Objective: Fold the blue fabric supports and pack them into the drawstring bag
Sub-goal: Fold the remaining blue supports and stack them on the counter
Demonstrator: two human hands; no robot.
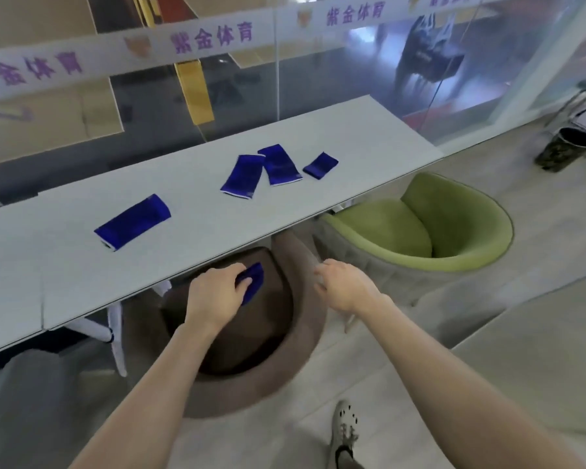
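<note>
The left hand point(214, 296) has its grip closed round a small folded blue support point(252, 280), held just off the near edge of the white surface point(65, 272), above a brown tub chair point(268, 333). The right hand point(344, 287) is blurred; I cannot tell its grip, and no drawstring bag is plainly visible. Pinching the soft knit across its fold should stop it springing open. On the smooth surface lie a long flat support point(132, 221), a pale-hemmed support point(242, 177) touching a twin support point(279, 164), and a short folded support point(320, 165)
</note>
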